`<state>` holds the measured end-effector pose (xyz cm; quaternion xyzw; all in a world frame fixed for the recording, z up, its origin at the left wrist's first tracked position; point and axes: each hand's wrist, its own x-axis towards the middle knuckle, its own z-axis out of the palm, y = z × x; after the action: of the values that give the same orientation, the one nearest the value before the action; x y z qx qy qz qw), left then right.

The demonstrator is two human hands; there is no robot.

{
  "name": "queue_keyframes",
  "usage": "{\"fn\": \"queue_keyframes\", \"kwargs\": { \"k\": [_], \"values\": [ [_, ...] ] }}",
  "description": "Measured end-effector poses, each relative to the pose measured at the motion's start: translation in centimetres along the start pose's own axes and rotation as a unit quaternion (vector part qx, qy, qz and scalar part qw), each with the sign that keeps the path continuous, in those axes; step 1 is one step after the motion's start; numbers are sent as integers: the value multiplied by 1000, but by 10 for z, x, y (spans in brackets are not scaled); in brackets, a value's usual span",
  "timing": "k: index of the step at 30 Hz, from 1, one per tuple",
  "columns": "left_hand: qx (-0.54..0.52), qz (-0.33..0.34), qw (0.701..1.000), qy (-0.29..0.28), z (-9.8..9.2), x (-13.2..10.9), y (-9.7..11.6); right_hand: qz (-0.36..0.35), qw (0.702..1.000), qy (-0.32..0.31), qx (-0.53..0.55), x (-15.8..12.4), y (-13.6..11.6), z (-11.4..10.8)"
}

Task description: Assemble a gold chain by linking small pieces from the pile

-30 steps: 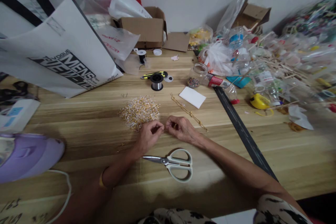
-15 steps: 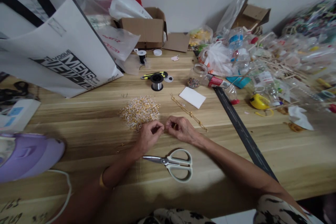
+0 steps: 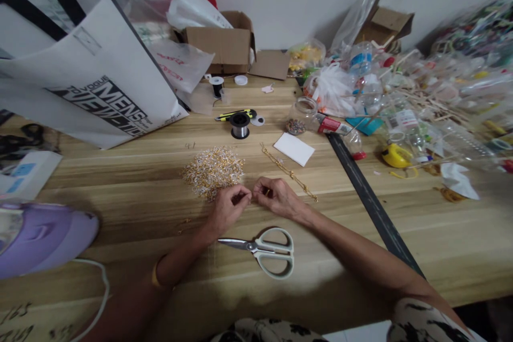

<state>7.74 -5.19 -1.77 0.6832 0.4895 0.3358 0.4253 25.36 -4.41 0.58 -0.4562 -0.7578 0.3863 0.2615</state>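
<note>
My left hand [image 3: 229, 206] is closed in a pinch at the near edge of a pile of small gold and clear pieces [image 3: 212, 170]. Facing it, my right hand [image 3: 277, 197] also pinches, the fingertips of both almost meeting. Whatever lies between the fingers is too small to make out. A gold chain [image 3: 289, 173] stretches across the wood just beyond my right hand. Scissors with pale handles [image 3: 261, 248] lie below both hands, their blades pointing left. Beyond the pile stands a spool of clear thread [image 3: 240, 127].
Behind the spool is a yellow-black cutter knife [image 3: 228, 115]. A white card [image 3: 294, 148] and a jar of beads [image 3: 300, 116] are to the right, near a long dark strip [image 3: 372, 203]. Plastic bottles [image 3: 360, 59] crowd the back right. A paper bag [image 3: 92, 69] and purple iron [image 3: 44, 238] stand left.
My left hand has shifted very slightly to the right, towards my right hand. Everything else looks the same.
</note>
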Motion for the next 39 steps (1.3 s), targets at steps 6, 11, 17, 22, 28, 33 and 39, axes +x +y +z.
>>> {"fn": "queue_keyframes", "kwargs": {
  "k": [6, 11, 17, 22, 28, 33, 39],
  "values": [
    [2, 8, 1000, -2, 0, 0, 0, 15, 992, -31, 124, 2, 4, 0],
    [6, 7, 1000, -8, -1, 1, 2, 16, 981, -55, 183, 1, 6, -1],
    [-11, 13, 1000, -24, -2, 0, 5, 19, 975, -61, 213, 2, 5, -3],
    [-17, 22, 999, -40, -3, 0, 7, 18, 977, -59, 206, 2, 5, -5],
    [-40, 27, 998, -48, -4, 0, 10, 10, 987, -57, 153, 1, 3, -5],
    [-36, 24, 998, -44, -6, 1, 12, 0, 993, -53, 108, 1, 0, -5],
    [-82, 12, 995, -59, -7, 2, 13, -7, 992, -56, 114, 2, 1, -5]
  ]
}}
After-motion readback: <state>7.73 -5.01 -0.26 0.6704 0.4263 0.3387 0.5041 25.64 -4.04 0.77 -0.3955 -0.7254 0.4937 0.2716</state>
